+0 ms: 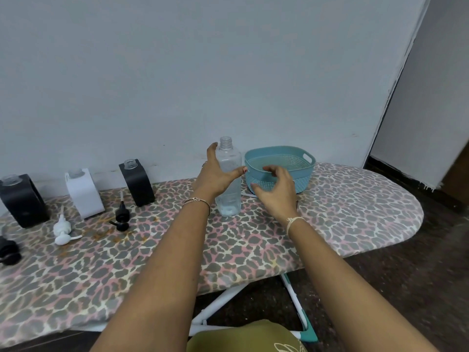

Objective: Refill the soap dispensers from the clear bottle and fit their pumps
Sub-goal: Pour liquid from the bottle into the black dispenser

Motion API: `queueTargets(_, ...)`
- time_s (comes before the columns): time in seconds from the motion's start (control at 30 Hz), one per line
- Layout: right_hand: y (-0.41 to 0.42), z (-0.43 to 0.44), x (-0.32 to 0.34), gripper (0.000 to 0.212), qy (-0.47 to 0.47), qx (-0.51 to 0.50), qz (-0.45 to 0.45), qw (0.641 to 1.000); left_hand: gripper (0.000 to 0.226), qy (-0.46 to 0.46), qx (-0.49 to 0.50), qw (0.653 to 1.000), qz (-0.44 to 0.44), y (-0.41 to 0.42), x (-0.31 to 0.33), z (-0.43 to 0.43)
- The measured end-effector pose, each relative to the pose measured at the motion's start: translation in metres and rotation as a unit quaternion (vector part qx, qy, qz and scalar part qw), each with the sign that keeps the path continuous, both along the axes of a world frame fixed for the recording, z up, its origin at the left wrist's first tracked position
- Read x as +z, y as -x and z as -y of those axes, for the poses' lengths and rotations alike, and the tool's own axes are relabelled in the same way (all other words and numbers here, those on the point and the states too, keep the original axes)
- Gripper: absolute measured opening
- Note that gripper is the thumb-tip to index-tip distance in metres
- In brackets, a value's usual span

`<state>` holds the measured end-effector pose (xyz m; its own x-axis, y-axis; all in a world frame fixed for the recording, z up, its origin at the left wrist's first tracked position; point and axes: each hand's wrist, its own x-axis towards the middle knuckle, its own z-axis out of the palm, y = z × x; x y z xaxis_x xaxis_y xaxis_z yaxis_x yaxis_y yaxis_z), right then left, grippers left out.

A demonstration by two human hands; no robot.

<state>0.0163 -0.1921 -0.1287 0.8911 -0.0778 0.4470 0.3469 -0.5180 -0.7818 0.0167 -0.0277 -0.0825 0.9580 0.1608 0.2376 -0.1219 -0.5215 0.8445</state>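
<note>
The tall clear plastic bottle [229, 181] stands upright and uncapped near the middle of the leopard-print ironing board [342, 212], close to the wall, with only a little clear liquid at its bottom. Just to its right sits a teal perforated plastic basket [291, 150].

Both bare arms reach forward over the board. The left hand [215, 175] is at the bottle, spread wide: its fingers [212, 149] point straight up along the bottle's left side while the thumb stretches across the front, its tip past the right edge. It has not closed round the bottle (whether the palm touches it I can't tell from here). A thin bangle [198, 200] circles that wrist.

The right hand [275, 190] hovers in front of the basket's near wall, palm down, fingers loosely curved like a claw, holding nothing I can see. A pale thread band [293, 221] is tied at its wrist.

Further left, three square dispensers line the wall with necks open: a black one [137, 184], a white one [85, 194] and another black one [21, 200]. Their pumps lie loose on the cover before them: black [121, 217], white [62, 229], and black [9, 250] at the edge.
</note>
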Motion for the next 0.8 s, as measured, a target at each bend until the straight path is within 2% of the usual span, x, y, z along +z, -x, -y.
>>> queueTargets(0.17,0.005,-0.039,0.005,0.087,0.024,0.11,-0.051,0.992,0.111,-0.015,0.015,1.0,0.004,0.01,0.001,0.003)
queueTargets(0.23,0.006,-0.052,0.001,0.085,0.01,0.126,-0.051,0.991,0.112,-0.028,0.028,0.999,0.024,0.017,-0.002,0.001)
queueTargets(0.33,0.01,-0.067,-0.002,0.081,-0.033,0.117,-0.031,0.992,0.106,0.002,0.049,0.998,0.031,0.028,-0.011,-0.008)
queueTargets(0.43,0.011,-0.079,-0.003,0.084,-0.053,0.087,-0.014,0.995,0.081,-0.008,0.138,0.989,0.062,0.04,-0.02,-0.029)
queueTargets(0.5,0.01,-0.085,-0.005,0.088,-0.073,0.071,-0.017,0.995,0.057,-0.046,0.22,0.969,0.107,0.047,-0.024,-0.048)
queueTargets(0.57,0.007,-0.09,-0.006,0.088,-0.096,0.051,-0.031,0.994,0.046,-0.071,0.298,0.945,0.117,0.052,-0.025,-0.068)
queueTargets(0.67,0.002,-0.097,-0.006,0.083,-0.122,0.018,-0.057,0.991,0.062,-0.063,0.371,0.922,0.088,0.053,-0.026,-0.096)
queueTargets(0.8,0.0,-0.102,-0.007,0.082,-0.147,-0.01,-0.07,0.987,0.09,-0.026,0.362,0.931,0.046,0.043,-0.033,-0.123)
